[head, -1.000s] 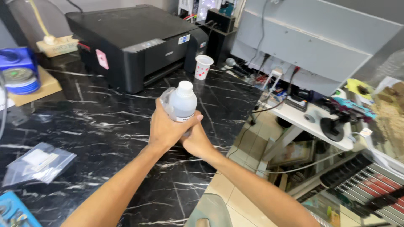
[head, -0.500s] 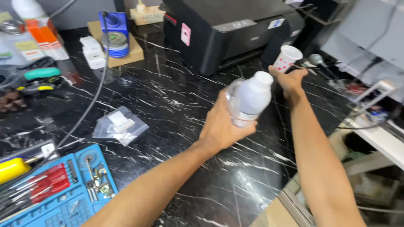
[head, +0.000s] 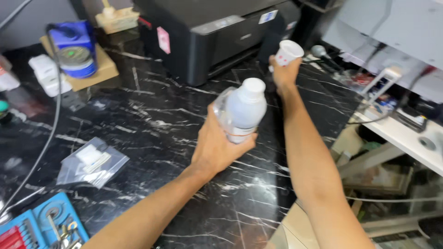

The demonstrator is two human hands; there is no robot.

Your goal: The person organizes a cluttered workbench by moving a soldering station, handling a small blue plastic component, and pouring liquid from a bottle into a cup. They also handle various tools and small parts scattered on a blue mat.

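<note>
1. The left hand [head: 217, 147] has its grip closed round a white bottle [head: 242, 110], held tilted above the black marble table [head: 152, 124].
2. The right hand [head: 282, 76] reaches forward, its grip wrapped round a small white cup [head: 289, 50] near the black printer [head: 217, 32].
3. A clear plastic bag [head: 92, 161] lies on the table to the left, a blue tool case [head: 41, 228] at the near-left corner.

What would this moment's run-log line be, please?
left hand: holds white bottle | right hand: grips paper cup | beside black printer
</note>
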